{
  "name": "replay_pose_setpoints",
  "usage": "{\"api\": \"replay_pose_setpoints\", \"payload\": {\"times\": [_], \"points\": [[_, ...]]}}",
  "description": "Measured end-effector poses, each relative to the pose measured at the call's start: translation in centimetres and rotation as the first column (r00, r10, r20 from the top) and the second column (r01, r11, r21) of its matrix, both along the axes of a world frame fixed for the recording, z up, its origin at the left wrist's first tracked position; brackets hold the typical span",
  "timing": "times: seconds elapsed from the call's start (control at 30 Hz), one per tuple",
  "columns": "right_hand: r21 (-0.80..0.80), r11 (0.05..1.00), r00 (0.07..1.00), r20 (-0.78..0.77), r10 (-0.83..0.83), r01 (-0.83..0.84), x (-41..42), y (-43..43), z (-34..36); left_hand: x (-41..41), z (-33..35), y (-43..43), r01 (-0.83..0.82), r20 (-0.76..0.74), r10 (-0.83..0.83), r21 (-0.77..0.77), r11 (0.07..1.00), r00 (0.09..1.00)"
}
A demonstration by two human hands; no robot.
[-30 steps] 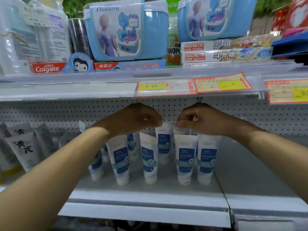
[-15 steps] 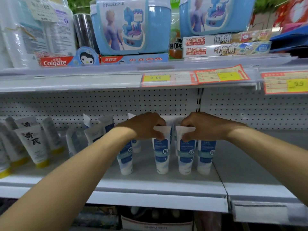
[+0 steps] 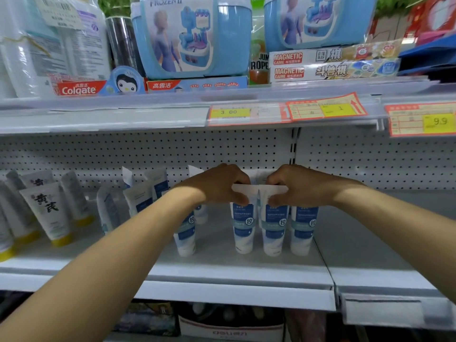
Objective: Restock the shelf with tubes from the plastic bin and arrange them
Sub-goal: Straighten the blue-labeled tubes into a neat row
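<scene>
White tubes with blue labels stand cap-down on the grey shelf (image 3: pixel 222 275). My left hand (image 3: pixel 218 185) pinches the flat top of one front-row tube (image 3: pixel 243 227). My right hand (image 3: pixel 299 187) pinches the top of the tube beside it (image 3: pixel 272 229). The two held tubes stand side by side, touching at the top. Another tube (image 3: pixel 302 230) stands just right of them, and one (image 3: pixel 185 236) stands partly behind my left forearm. More of these tubes (image 3: pixel 145 193) lean at the back left. The plastic bin is out of view.
White tubes with yellow caps (image 3: pixel 47 213) lean at the left of the same shelf. The upper shelf edge (image 3: pixel 246 112) with price tags hangs just above my hands. A bare shelf section (image 3: pixel 365 243) lies to the right. A cardboard box (image 3: pixel 229 329) sits below.
Both hands have dropped from fists above the tubes to pinching the tops of two front tubes. The view has shifted so the shelf sits a little higher and closer.
</scene>
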State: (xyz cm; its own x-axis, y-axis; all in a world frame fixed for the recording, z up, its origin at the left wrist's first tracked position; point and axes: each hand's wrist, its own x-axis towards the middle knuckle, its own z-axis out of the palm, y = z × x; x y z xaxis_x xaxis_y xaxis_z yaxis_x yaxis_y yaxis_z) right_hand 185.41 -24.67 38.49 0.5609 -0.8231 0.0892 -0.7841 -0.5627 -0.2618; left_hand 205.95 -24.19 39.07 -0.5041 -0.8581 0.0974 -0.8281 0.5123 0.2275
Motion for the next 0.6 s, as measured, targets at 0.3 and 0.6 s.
{"api": "replay_pose_setpoints", "payload": {"times": [0.3, 0.6], "points": [[-0.133, 0.991, 0.992, 0.127, -0.008, 0.025, -0.2, 0.7, 1.4, 2.3, 3.5, 3.4, -0.228, -0.290, 0.192, -0.096, 0.969, 0.938], [-0.133, 0.991, 0.999, 0.021, 0.026, -0.023, 3.7, 1.9, 2.2, 7.7, 2.1, 6.3, -0.461, -0.002, 0.462, -0.069, 0.885, 0.887]]}}
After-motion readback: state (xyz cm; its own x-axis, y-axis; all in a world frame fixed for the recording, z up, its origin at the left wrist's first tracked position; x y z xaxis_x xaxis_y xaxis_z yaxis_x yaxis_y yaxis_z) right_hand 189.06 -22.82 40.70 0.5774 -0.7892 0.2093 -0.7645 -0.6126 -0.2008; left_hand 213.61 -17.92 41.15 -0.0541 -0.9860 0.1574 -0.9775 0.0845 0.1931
